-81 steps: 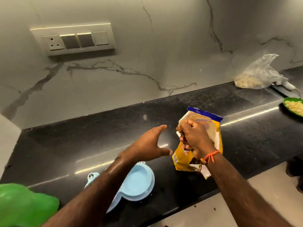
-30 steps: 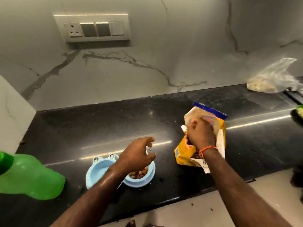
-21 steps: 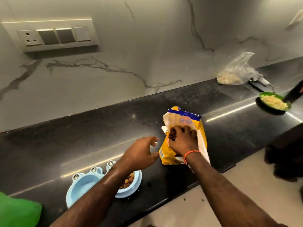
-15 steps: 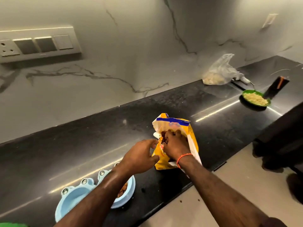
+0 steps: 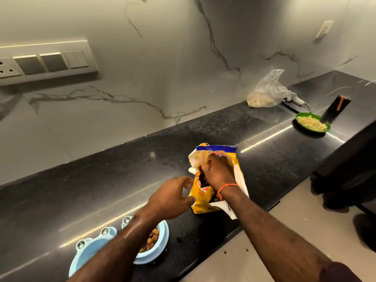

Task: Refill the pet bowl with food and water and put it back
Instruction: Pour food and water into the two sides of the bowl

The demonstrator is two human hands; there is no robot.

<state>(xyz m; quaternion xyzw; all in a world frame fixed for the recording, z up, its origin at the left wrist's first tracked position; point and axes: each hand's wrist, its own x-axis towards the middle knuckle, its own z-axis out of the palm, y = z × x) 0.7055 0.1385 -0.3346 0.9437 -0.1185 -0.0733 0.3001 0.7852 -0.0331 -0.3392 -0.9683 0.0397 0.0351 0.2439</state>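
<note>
A light blue double pet bowl (image 5: 85, 251) with frog-eye bumps sits on the black counter (image 5: 101, 190) near its front edge. My left forearm crosses over it. Brown kibble (image 5: 151, 239) lies in its right compartment; the left one shows no contents. A yellow food bag (image 5: 203, 204) with a blue top stands open to the bowl's right. My right hand (image 5: 217, 174) is inside the bag's mouth, fingers curled around dark kibble. My left hand (image 5: 171, 198) pinches the bag's left edge with thumb and fingers.
A green plate (image 5: 312, 124) of pale food, a black object (image 5: 335, 109) leaning on it and a clear plastic bag (image 5: 268, 92) stand far right. A switch panel (image 5: 46, 62) is on the marble wall. One loose kibble (image 5: 179, 239) lies by the bowl. A dark shape (image 5: 345, 180) stands on the floor.
My left hand moved from above the bowl's kibble compartment to the bag's left edge. My right hand stayed in the bag. The view swung right, and the green container left the frame.
</note>
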